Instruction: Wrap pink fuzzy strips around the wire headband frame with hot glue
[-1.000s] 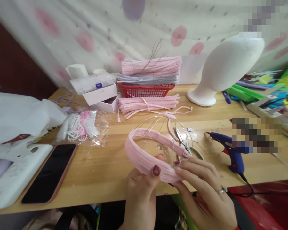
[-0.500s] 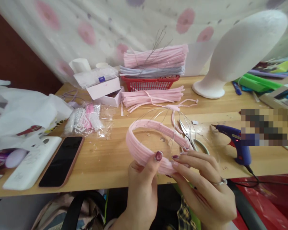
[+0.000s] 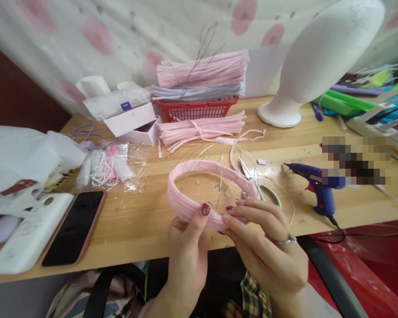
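A pink ribbed band (image 3: pixel 179 196), bent into a ring, is held above the front of the wooden table. My left hand (image 3: pixel 187 258) grips its near side, thumb on top and fingers underneath. My right hand (image 3: pixel 272 245) pinches the band's near right part with its fingertips; its other fingers lie close together over the right side. Thin bare wires arch over the ring towards a pink wrapped piece (image 3: pixel 224 141) behind it. Scissors (image 3: pixel 246 171) lie just beyond the band, their handles partly behind my right hand.
A blue glue gun (image 3: pixel 321 190), its small light red, lies at right. Behind stand a white foam head (image 3: pixel 315 66), a red basket (image 3: pixel 195 111) and a pink strip bundle (image 3: pixel 202 129). A phone (image 3: pixel 74 229), a white device (image 3: pixel 33 234) and a bag of beads (image 3: pixel 109 165) lie left.
The whole view has shifted slightly, so most things appear further left. Both hands keep their hold on the pink band, with little change in finger position.
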Demonstrator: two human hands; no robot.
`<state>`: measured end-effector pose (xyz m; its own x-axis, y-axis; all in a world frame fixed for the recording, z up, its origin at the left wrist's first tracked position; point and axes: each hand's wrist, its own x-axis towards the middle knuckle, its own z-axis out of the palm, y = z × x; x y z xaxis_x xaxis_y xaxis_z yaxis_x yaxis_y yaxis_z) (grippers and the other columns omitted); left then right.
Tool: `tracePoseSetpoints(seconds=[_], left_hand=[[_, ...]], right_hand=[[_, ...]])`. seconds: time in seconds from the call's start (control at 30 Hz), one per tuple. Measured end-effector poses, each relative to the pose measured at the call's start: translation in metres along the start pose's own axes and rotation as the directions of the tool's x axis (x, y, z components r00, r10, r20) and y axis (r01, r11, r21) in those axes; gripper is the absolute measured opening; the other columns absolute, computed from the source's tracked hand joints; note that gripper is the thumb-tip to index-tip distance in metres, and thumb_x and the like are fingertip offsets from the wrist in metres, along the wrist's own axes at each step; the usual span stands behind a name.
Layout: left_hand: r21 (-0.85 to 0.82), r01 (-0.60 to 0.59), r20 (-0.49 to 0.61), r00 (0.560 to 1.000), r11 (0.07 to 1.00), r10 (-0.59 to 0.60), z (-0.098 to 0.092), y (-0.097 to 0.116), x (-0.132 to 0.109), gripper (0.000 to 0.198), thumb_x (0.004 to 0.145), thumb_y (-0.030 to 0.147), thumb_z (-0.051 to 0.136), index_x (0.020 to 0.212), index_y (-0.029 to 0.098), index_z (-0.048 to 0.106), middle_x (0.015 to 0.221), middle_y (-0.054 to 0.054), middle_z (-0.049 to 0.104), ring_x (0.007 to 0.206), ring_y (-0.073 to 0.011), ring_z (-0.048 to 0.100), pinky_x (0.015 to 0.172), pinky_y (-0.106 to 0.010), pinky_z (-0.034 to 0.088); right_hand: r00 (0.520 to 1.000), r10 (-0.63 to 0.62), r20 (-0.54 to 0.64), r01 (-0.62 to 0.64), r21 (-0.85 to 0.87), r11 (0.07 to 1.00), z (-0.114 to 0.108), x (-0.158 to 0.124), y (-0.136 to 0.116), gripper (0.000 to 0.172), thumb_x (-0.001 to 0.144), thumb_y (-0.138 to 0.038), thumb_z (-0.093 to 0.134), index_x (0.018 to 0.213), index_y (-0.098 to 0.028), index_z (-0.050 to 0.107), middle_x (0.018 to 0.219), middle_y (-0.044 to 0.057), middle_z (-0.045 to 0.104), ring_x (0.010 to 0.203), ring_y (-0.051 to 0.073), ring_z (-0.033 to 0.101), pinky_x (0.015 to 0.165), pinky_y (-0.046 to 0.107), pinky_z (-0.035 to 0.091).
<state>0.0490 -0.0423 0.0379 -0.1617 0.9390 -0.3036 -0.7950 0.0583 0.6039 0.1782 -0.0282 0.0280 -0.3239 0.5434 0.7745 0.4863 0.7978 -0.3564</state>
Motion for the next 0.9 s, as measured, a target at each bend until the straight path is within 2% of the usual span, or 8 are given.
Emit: tracePoseSetpoints(seconds=[0.2,0.37,0.63,0.77,0.9], left_hand=[[-0.033,-0.008,0.030,1.000,0.999,0.009,-0.007,0.000,0.002,0.006,0.079,0.027,0.085,0.084,0.023,0.083,0.085,-0.001,0.082,0.081,-0.0146,0.076,0.084,-0.024,0.059],[-0.028,-0.016,-0.023,1.000,0.999,0.015,-0.007,0.000,0.002,0.013,0.070,0.026,0.091,0.075,0.021,0.081,0.073,0.003,0.079,0.071,-0.0094,0.072,0.077,-0.017,0.057],[-0.097,0.020,-0.038,0.999,0.995,-0.024,-0.006,0.003,-0.002,0.014,0.068,0.026,0.090,0.078,0.023,0.081,0.078,0.001,0.079,0.074,-0.0137,0.073,0.074,-0.022,0.059],[-0.050,0.006,-0.010,1.000,0.999,-0.007,-0.009,0.002,-0.001,0.009,0.074,0.026,0.086,0.068,0.023,0.079,0.079,-0.001,0.079,0.079,-0.0180,0.074,0.085,-0.031,0.060],[-0.013,0.012,-0.013,1.000,1.000,-0.012,-0.012,0.003,0.001,0.006,0.072,0.026,0.087,0.074,0.024,0.081,0.080,-0.001,0.079,0.080,-0.0188,0.074,0.089,-0.034,0.059]], right_hand=[[0.999,0.026,0.041,-0.025,-0.043,0.999,0.001,0.003,-0.003,0.035,0.084,0.008,0.065,0.108,-0.016,0.071,0.102,0.008,0.071,0.106,0.023,0.064,0.090,0.040,0.061],[0.999,0.022,0.046,-0.019,-0.046,0.999,0.002,0.005,-0.004,0.032,0.086,0.005,0.064,0.108,-0.017,0.071,0.099,0.006,0.073,0.105,0.022,0.065,0.090,0.039,0.062],[0.998,0.026,0.060,-0.023,-0.040,0.999,0.004,0.004,-0.002,0.033,0.084,0.008,0.065,0.107,-0.015,0.071,0.100,0.006,0.071,0.107,0.022,0.064,0.094,0.038,0.059],[0.997,0.031,0.073,-0.029,-0.035,0.999,0.005,0.003,-0.003,0.035,0.085,0.008,0.065,0.109,-0.016,0.071,0.101,0.006,0.071,0.108,0.022,0.063,0.095,0.038,0.059],[0.996,0.029,0.081,-0.028,-0.018,0.999,0.004,0.004,-0.003,0.036,0.082,0.009,0.068,0.110,-0.013,0.072,0.102,0.007,0.070,0.108,0.022,0.063,0.097,0.038,0.058]])
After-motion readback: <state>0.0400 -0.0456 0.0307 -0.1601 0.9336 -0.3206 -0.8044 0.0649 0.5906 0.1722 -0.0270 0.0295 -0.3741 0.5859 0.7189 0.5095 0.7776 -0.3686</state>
